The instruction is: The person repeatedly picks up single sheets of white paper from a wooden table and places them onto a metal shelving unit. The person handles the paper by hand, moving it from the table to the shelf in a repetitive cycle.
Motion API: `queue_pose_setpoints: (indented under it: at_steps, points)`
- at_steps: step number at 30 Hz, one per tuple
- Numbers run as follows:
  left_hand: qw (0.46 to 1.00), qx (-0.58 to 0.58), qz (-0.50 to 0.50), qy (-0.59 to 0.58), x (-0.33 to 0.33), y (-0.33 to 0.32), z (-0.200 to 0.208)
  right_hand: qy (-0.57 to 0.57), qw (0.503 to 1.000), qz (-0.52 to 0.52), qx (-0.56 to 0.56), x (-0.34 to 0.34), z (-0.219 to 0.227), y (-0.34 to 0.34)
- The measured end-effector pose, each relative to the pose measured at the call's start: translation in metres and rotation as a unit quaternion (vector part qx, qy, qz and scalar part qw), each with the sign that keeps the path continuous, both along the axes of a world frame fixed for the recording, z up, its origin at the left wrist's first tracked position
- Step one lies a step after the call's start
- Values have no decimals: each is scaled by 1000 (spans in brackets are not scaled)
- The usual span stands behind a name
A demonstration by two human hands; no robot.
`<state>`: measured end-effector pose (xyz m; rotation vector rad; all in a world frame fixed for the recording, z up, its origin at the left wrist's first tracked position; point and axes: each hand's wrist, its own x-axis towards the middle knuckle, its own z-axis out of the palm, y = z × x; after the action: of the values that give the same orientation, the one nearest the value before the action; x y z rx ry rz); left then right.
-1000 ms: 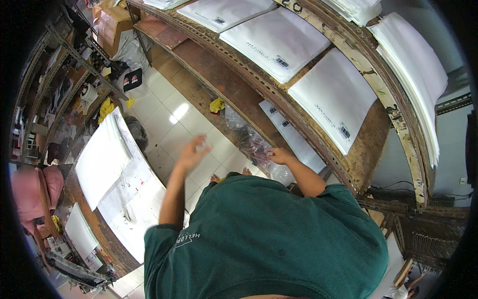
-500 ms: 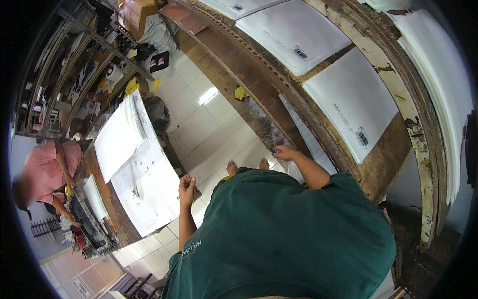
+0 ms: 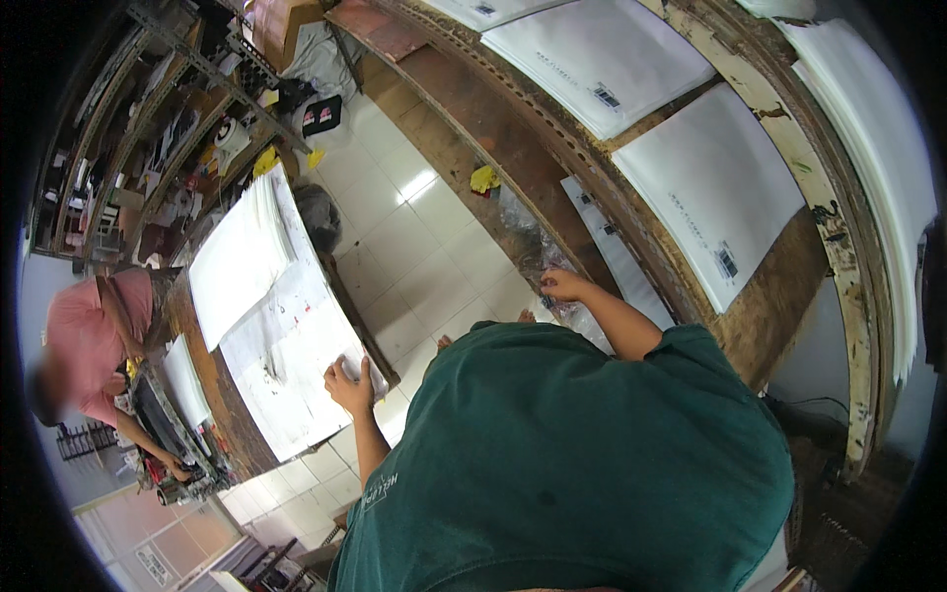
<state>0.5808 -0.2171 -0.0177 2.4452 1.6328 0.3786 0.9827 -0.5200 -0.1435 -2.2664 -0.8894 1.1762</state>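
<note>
My left hand (image 3: 352,385) is open, fingers apart, at the near right edge of a white, stained board (image 3: 286,365) on the left-hand table. A stack of white paper sheets (image 3: 242,257) lies on that board's far part. My right hand (image 3: 564,285) hangs beside the right-hand bench with its fingers curled together. Whatever they may hold is too small to make out. Crumpled clear plastic (image 3: 582,324) lies just below that hand. Printed white sheets in a stack (image 3: 715,187) rest on the bench, and another printed stack (image 3: 597,64) lies farther along it.
Across the left table, a co-worker in a pink shirt (image 3: 84,321) leans over a dark frame. Loaded shelves (image 3: 163,128) line the far left. Tiled floor (image 3: 409,252) runs between table and bench. A yellow cloth (image 3: 483,179) lies by the bench's lower ledge.
My left hand has moved left to the board's edge, and its fingers have spread from a pinch. The right hand stays near the plastic, slightly higher. The co-worker's arm has reached nearer.
</note>
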Motion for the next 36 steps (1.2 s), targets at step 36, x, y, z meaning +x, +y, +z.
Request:
queue_pose_setpoints:
  at_steps: [36]
  points:
    - [975, 42, -106, -189, -14, 52, -14, -514, 718, -427, -196, -8, 279, -98]
